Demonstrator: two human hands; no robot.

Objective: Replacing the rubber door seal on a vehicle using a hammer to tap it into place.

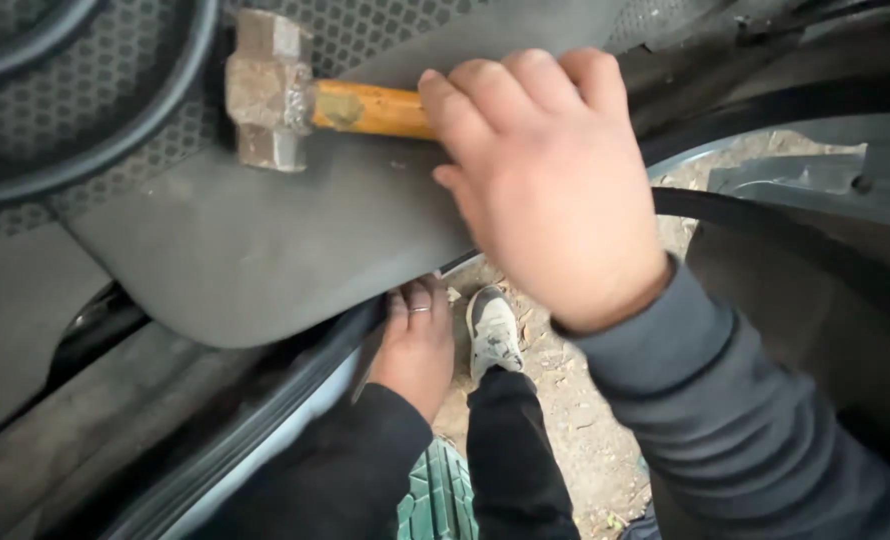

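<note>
Bare dirt ground (575, 420) shows below a grey car door panel (265, 240). Right hand (550, 185) clenches the yellow wooden handle of a sledge hammer (270, 90), head-heavy and rigid, lying on the panel. Left hand (415, 345) grips the panel's lower edge.

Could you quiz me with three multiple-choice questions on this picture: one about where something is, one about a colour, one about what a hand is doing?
1. Where is the hammer?
A. On the dirt ground
B. On the grey car seat
C. Inside a toolbox

2. What colour is the hammer's handle?
A. Blue
B. Black
C. Yellow-orange

3. What is the right hand doing?
A. Closed around the hammer handle
B. Hanging free
C. Holding a shoe

Answers: 1 B, the metal head lies against the grey seat. 2 C, the wood shows yellow-orange beside the rusty head. 3 A, its fingers wrap the handle, while the left hand presses at the seat's lower edge.
</note>
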